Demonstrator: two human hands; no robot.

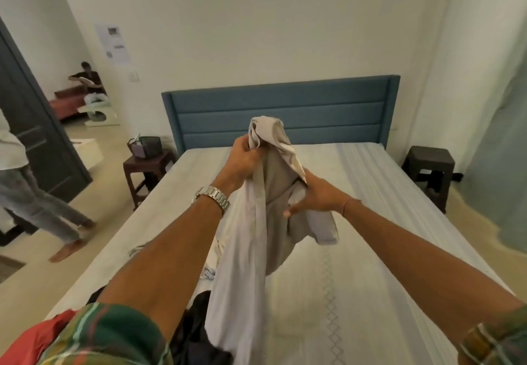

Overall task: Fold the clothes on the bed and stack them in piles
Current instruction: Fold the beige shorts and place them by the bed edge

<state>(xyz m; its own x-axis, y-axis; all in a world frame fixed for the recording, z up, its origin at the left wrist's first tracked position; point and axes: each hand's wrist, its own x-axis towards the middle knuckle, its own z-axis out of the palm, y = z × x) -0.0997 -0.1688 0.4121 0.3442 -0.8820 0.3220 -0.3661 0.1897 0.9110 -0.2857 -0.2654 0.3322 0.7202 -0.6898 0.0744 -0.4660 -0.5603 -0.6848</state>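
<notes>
A pale grey garment [242, 265] hangs in the air over the bed [356, 250], bunched and unfolded. My left hand [245, 159], with a metal watch on its wrist, grips the garment's top end, which sticks up above the fist. Lower and to the right, my right hand [313, 193] holds a fold of the same garment, thumb underneath. At the bed's near left corner lies a heap of other clothes: a dark piece [196, 324], a red piece [42, 333] and a pale crumpled piece [208, 267], partly hidden by my left arm.
A blue headboard [279, 113] backs the bed. A dark stool [145, 170] with a basket [145, 145] stands left of it, another dark stool [427, 170] right. A person's legs [48, 216] are on the floor at left beside an open grey door [37, 125]. A curtain [499, 150] hangs right.
</notes>
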